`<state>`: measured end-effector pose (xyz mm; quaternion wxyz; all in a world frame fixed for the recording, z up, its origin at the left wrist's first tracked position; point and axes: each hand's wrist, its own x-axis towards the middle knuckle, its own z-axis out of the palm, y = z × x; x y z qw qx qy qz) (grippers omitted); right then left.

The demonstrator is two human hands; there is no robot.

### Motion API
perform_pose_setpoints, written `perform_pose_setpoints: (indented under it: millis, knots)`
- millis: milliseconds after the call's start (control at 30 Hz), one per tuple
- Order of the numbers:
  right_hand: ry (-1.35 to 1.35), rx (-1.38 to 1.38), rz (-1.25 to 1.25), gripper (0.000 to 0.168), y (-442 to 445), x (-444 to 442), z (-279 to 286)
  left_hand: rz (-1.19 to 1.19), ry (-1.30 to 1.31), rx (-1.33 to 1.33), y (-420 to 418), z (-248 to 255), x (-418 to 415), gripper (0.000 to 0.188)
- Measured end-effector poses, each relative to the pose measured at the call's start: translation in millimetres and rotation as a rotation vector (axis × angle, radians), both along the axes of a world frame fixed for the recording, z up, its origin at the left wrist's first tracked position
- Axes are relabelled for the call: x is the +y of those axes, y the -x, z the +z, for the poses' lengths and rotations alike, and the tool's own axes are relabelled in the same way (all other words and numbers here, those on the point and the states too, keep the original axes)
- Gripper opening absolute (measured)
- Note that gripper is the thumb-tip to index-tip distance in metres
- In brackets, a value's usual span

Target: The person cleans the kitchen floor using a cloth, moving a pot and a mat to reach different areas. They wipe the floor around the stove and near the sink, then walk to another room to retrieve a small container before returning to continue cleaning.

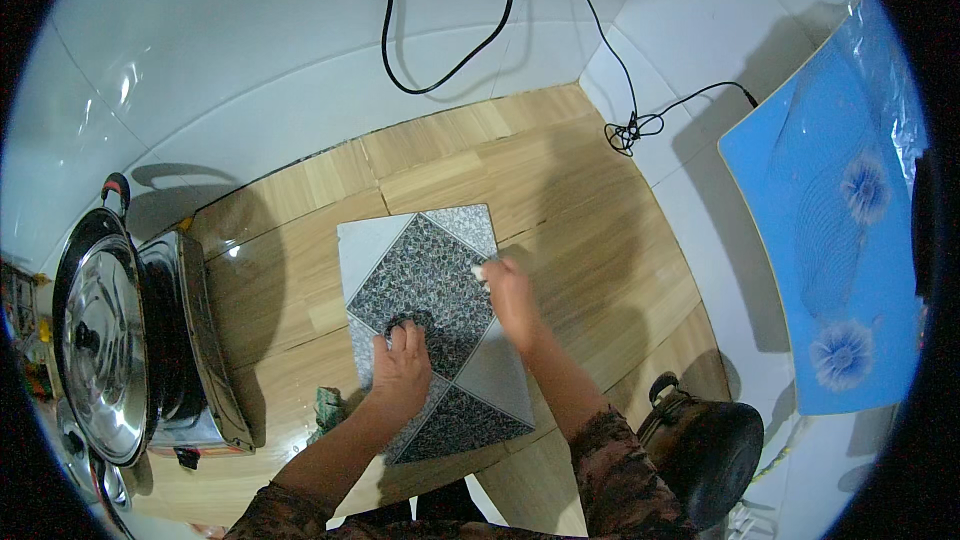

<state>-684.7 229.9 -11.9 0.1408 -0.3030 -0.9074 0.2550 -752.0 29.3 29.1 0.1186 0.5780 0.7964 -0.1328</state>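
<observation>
A rectangular tile (420, 270) with grey, white and dark speckled diamonds lies on the wood-patterned counter in front of me. My left hand (402, 367) rests on it left of the middle, fingers curled down; whether it holds anything is hidden. Around those fingertips is a dark shadow. At the tile's right edge my right hand (511, 296) has its fingers closed on a small white piece (478, 274), too blurred to name exactly. A crumpled green cloth or pad (328, 411) lies beside the tile, by my left forearm.
On the left, a wide pan with a steel lid (112, 345) sits on a metal stove (195, 345). A dark pot (701, 457) lies tilted at the lower right. Beyond it stands a blue flowered panel (832, 240). Black cables (634, 124) hang against the tiled wall.
</observation>
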Motion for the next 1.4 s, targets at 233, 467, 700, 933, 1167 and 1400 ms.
perform_pose_setpoints:
  millis: [233, 467, 700, 933, 1167, 1400]
  knots:
    - [-0.076, 0.127, 0.016, 0.011, -2, -18, -7, 0.019, -0.012, 0.037, -5, -12, 0, 0.053]
    - [-0.196, 0.194, -0.144, 0.015, 19, 25, -18, -0.013, -0.061, 0.022, -7, -6, 1, 0.055]
    - [-0.021, 0.061, -0.058, 0.018, 5, -9, -5, -0.003, 0.038, 0.045, -4, -10, -1, 0.052]
    - [-0.084, 0.074, -0.058, 0.016, 3, -12, -12, -0.007, 0.02, 0.049, -4, -11, -3, 0.052]
    - [-0.091, 0.069, -0.167, 0.017, 23, 13, 0, -0.01, 0.017, -0.012, -5, -1, 4, 0.054]
    - [0.162, 0.167, 0.082, 0.007, 5, -22, -6, -0.01, 0.055, 0.043, -3, 1, 1, 0.056]
